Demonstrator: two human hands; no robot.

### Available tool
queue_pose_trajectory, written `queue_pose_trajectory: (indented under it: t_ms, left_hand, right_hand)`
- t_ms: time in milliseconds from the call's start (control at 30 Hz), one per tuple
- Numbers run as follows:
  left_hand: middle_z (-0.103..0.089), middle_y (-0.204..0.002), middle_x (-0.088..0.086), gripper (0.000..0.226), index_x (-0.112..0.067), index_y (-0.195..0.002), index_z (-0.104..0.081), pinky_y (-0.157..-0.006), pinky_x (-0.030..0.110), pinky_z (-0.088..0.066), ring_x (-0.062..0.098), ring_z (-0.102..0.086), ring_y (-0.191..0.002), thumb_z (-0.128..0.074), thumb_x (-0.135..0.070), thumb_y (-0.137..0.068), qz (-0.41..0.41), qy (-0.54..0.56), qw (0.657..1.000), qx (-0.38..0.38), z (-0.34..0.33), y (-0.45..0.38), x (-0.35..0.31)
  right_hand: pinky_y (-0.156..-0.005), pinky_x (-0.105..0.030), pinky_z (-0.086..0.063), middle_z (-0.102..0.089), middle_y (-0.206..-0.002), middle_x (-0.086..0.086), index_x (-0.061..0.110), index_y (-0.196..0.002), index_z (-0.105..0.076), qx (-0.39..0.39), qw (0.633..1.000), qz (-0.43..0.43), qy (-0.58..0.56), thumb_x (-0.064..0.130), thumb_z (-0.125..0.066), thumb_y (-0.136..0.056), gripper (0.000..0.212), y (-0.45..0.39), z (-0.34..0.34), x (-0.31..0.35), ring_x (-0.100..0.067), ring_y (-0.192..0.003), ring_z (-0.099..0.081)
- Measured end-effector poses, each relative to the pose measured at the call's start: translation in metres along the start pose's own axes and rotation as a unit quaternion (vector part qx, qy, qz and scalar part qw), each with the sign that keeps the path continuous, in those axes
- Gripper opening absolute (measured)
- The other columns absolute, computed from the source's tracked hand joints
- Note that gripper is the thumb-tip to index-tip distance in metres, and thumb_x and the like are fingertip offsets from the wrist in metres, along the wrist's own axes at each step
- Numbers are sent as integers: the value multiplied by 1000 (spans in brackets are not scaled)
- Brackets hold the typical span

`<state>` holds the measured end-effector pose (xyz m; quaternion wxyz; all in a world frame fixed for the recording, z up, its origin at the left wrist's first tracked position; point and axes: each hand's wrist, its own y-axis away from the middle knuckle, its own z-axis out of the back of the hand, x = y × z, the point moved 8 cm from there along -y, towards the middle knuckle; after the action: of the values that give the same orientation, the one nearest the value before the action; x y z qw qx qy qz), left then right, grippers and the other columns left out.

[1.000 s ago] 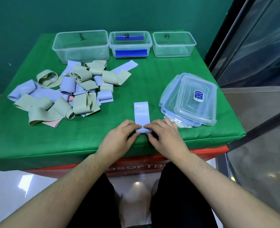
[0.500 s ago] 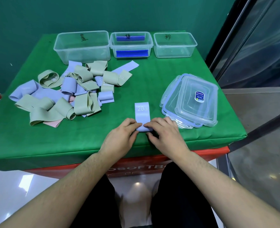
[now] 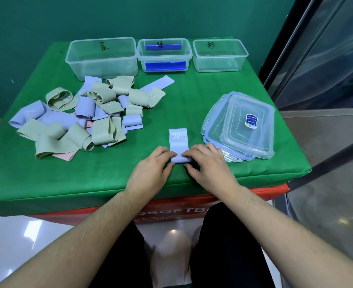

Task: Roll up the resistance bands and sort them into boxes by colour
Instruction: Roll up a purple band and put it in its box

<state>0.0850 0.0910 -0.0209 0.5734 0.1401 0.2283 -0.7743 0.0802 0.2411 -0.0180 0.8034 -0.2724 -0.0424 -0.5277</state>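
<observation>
L hand [image 3: 152,166]: fingers curled onto near end of lavender band [image 3: 178,143], pinching the rolled part from the left.
R hand [image 3: 207,165]: fingers curled over same rolled end from the right, thumb tucked below; grips it too.
Lavender band: flat on green tabletop [image 3: 192,104], near front edge, centre. Far end lies flat w/ "20 LB" printed on it; near end is a small roll between both hands.
Band pile [image 3: 84,119]: loose heap at left of tabletop, sage-green + lavender bands mixed, some half curled, a pink one [image 3: 64,156] poking out under front edge of heap.
Left box [image 3: 103,57]: clear, back left, black handwritten mark on wall; no bands visible inside.
Middle box [image 3: 164,56]: clear, back centre, touching left box; blue strips show at its front + back walls, handwritten mark.
Right box [image 3: 219,55]: clear, back right, just beside middle box, handwritten mark; no bands visible inside.
Lids [image 3: 242,127]: stack of clear lids at right of tabletop, blue sticker on top one, just beside R hand.
</observation>
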Motion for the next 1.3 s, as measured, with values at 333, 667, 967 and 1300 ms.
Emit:
queue_pose_trajectory:
  t_ms: [333,667,967,1300]
  left_hand:
    - [-54,-123,-15,32,-30,-125,-59,-65,33,-51,19,-64,-90,-60,-36,-94,-13,-53,998,8,1,-4,-2]
    - [-49,-128,-18,35,-33,-133,-54,-70,33,-49,19,-64,-94,-48,-40,-100,15,-63,998,26,-2,-15,1]
    - [-60,-121,-19,29,-33,-122,-59,-75,29,-49,9,-60,-91,-61,-36,-94,25,-8,1000,-1,4,-11,4]
    - [-62,-111,-19,22,-32,-113,-64,-60,28,-52,8,-62,-82,-65,-35,-91,-34,-13,999,-31,6,32,0]
  right_hand:
    - [-81,-37,-37,-64,-107,9,24,-112,-69,27,1000,-12,1,30,-66,-88,25,-8,-6,-5,-20,-97,-49]
    - [-82,-38,-38,-62,-118,11,28,-119,-64,29,999,-13,5,27,-66,-87,32,-5,-7,-4,-19,-101,-50]
    - [-79,-38,-39,-66,-107,8,24,-112,-69,19,1000,-9,-20,20,-67,-89,23,-7,-5,-1,-23,-94,-53]
    - [-78,-40,-42,-64,-108,14,26,-111,-66,22,999,13,-47,22,-65,-88,23,31,-1,14,-20,-92,-52]
